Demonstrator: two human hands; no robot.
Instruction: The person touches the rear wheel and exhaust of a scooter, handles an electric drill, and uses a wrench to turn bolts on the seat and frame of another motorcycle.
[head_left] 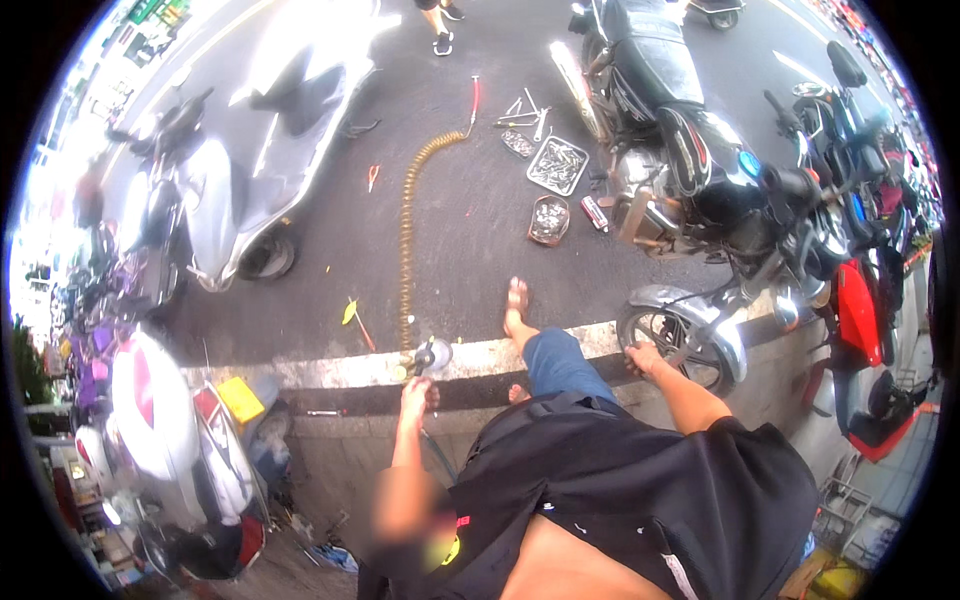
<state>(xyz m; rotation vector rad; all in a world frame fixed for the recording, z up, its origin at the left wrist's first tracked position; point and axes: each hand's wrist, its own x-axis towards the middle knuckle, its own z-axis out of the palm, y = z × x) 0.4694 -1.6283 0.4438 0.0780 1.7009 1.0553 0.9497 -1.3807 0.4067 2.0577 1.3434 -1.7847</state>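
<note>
My left hand (pixel 418 397) is closed just below a round grey-and-black fitting (pixel 434 353); what its fingers hold is too small to tell. Beside that fitting ends a yellowish coiled air hose (pixel 406 230), which runs away up the road to a red-handled piece (pixel 475 95) lying on the asphalt. Off to the right, my right hand (pixel 645 358) reaches down to the front wheel (pixel 662 338) of a black motorcycle (pixel 690 180), its fingers curled at the tyre and spokes. Part of that grip is hidden.
Ahead lie a tray of metal parts (pixel 558 165), a bowl of small parts (pixel 549 220), a red-and-white can (pixel 595 213), wrenches (pixel 540 122) and red-handled pliers (pixel 373 178). Scooters stand left, including a grey one (pixel 215 210). A person's shoe (pixel 443 44) shows far ahead.
</note>
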